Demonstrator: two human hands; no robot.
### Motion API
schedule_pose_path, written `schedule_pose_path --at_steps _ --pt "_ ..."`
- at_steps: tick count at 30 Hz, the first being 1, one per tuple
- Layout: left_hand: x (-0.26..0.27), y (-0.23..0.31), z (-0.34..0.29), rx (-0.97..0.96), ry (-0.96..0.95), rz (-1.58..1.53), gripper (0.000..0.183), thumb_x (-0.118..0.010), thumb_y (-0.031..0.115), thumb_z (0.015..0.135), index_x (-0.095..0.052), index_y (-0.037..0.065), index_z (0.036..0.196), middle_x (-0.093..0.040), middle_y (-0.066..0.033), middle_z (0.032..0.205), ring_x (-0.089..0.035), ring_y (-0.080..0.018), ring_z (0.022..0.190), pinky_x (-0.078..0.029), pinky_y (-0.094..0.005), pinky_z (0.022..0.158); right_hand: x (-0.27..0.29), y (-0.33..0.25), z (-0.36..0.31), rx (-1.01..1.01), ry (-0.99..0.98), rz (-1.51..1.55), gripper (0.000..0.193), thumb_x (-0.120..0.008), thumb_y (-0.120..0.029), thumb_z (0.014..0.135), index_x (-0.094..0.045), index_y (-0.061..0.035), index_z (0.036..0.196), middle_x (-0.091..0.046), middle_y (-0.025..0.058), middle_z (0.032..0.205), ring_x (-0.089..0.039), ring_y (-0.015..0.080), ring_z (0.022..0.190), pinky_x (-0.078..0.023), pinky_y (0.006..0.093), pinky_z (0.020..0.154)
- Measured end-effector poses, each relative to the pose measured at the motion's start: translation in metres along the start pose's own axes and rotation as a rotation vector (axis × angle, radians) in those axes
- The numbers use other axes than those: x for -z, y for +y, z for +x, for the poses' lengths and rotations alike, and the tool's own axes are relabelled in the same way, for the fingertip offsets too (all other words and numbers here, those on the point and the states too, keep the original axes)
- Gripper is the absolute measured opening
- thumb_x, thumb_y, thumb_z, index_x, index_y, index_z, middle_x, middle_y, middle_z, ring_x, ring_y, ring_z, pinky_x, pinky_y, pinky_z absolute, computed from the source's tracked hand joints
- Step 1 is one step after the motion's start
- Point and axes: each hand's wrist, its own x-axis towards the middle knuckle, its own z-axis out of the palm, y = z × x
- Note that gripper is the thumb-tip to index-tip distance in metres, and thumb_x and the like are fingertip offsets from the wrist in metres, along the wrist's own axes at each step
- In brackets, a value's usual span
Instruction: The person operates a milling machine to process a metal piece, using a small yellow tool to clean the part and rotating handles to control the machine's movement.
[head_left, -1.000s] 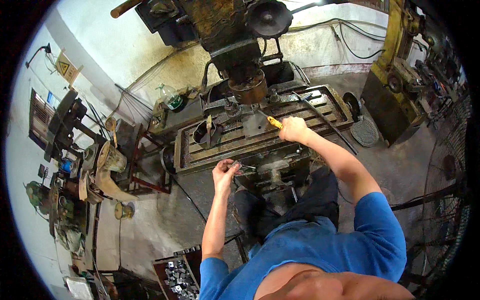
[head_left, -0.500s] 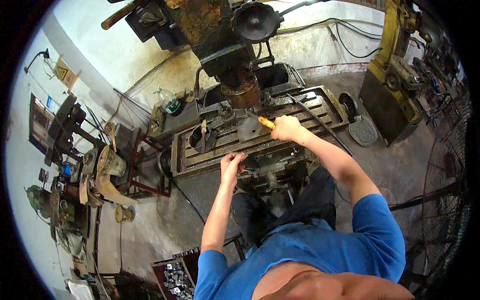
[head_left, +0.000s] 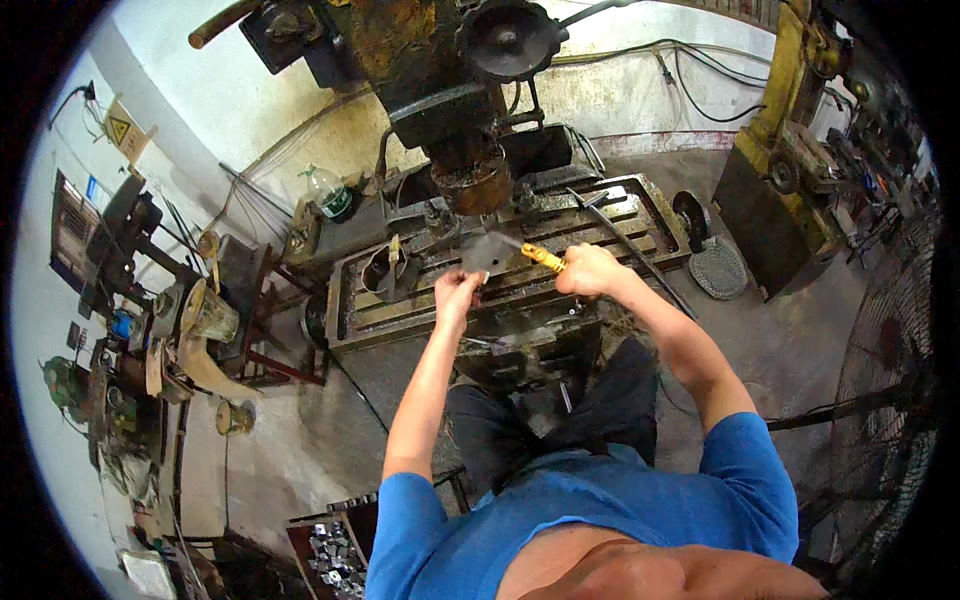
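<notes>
The right hand (head_left: 590,271) has its fingers wrapped around a slender, bumpy yellow tool (head_left: 543,257), whose blurred grey tip juts ahead of them. The left hand's (head_left: 457,296) fingertips pinch a small pale piece (head_left: 485,277), shape unclear.

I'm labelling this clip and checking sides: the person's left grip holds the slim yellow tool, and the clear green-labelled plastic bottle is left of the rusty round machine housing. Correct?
Not quite: the head view shows the slim yellow tool in the person's right grip, not the left grip. The clear green-labelled plastic bottle is indeed left of the rusty round machine housing.
</notes>
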Motion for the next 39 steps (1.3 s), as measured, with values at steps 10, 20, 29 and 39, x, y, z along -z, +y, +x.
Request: schedule_pose_path --at_steps 10,20,29,39 --pt "-0.046 0.015 0.077 -0.339 0.197 1.039 0.032 -0.062 0.036 0.067 -0.059 0.006 0.076 -0.062 -0.0149 0.073 -0.060 -0.0312 0.074 -0.047 -0.0397 0.065 0.014 0.041 -0.053 0.097 0.072 -0.077 0.026 -0.054 -0.021 0.055 -0.062 -0.0008 0.070 -0.059 0.0225 0.069 -0.058 0.0381 0.069 -0.047 0.0414 0.065" --pt "-0.033 0.002 0.076 -0.522 0.087 1.092 0.027 -0.062 0.025 0.071 -0.060 0.008 0.092 -0.063 -0.0135 0.085 -0.059 -0.0315 0.082 -0.047 -0.0412 0.071 -0.054 0.092 -0.006 0.323 0.066 1.050 0.036 -0.050 -0.004 0.059 -0.064 0.0016 0.092 -0.053 -0.0068 0.067 -0.044 0.0039 0.060 -0.035 0.0194 0.054" --pt "-0.040 0.006 0.094 -0.573 0.087 1.120 0.027 -0.060 0.019 0.073 -0.059 0.007 0.097 -0.062 -0.0162 0.084 -0.059 -0.0334 0.080 -0.047 -0.0432 0.069 -0.134 0.110 0.011 -0.174 0.300 0.563 0.032 -0.062 -0.018 0.058 -0.065 0.0020 0.083 -0.063 0.0166 0.070 -0.063 0.0235 0.067 -0.047 0.0308 0.064" --pt "-0.044 -0.006 0.115 -0.440 0.259 0.981 0.029 -0.066 0.026 0.068 -0.062 0.005 0.087 -0.062 -0.0178 0.078 -0.061 -0.0332 0.077 -0.049 -0.0425 0.067 0.007 0.093 -0.042 0.196 0.465 0.654 0.041 -0.056 -0.011 0.057 -0.061 0.0019 0.096 -0.063 0.0070 0.088 -0.058 0.0144 0.082 -0.046 0.0295 0.075"
